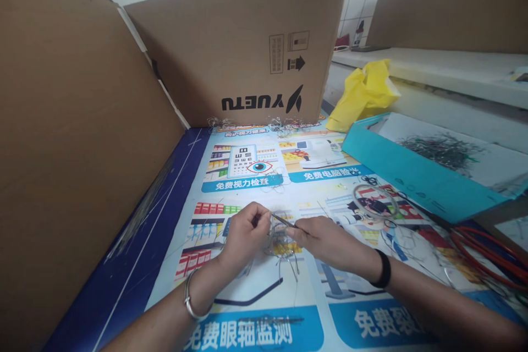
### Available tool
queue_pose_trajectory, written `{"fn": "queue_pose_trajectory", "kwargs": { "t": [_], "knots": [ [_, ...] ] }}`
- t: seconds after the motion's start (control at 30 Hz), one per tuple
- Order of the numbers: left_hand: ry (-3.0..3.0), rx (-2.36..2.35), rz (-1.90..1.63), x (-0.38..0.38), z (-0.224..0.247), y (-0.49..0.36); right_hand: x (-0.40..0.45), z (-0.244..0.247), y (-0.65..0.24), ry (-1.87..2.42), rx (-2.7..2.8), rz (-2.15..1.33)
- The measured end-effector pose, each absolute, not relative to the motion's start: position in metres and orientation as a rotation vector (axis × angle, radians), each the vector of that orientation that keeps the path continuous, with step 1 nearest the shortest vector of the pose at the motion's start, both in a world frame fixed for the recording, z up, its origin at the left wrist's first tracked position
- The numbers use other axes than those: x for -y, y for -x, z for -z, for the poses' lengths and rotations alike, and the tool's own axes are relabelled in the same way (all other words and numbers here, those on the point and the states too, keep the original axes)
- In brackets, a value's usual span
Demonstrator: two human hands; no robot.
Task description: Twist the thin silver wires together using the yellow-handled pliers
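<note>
My left hand (pixel 249 234), with a silver bangle at the wrist, is closed in a pinch. What its fingertips hold is too small to make out. From my right hand (pixel 324 239), which wears a black wristband, a slim dark metal tool (pixel 282 220) points left, its tip at my left fingertips. Whether the tool is tweezers or narrow pliers, I cannot tell. Below and between both hands lies a loose tangle of thin wire (pixel 284 253) on the printed sheet. A row of thin dark pieces (pixel 270 320) lies nearer to me.
Cardboard panels (pixel 231 49) stand at the left and back, with wire tangles (pixel 284 125) along the back one. On the right are a teal box (pixel 421 168) of fine wire pieces, a yellow bag (pixel 363 96), a clear ring-shaped roll (pixel 375 201) and red-orange cord (pixel 487 256). Straight wires (pixel 140 214) lie left.
</note>
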State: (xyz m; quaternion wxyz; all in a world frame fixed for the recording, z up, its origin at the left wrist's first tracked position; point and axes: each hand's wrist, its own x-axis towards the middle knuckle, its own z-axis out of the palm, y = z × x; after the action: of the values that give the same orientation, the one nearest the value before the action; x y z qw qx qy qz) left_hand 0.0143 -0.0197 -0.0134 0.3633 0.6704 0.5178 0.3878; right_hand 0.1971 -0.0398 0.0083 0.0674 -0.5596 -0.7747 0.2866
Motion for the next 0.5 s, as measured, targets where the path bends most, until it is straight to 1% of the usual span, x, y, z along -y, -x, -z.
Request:
{"fn": "queue_pose_trajectory", "kwargs": {
  "t": [0.17, 0.5],
  "knots": [
    [-1.695, -1.317, -0.981, 0.0191, 0.0146, -0.0135, 0.0394, -0.0117, -0.1952, 1.736, 2.310, -0.874],
    [-1.710, -1.318, -0.987, 0.0178, 0.0108, -0.0112, 0.0387, -0.0052, -0.1959, 1.711, 2.430, -0.724]
  ]
}}
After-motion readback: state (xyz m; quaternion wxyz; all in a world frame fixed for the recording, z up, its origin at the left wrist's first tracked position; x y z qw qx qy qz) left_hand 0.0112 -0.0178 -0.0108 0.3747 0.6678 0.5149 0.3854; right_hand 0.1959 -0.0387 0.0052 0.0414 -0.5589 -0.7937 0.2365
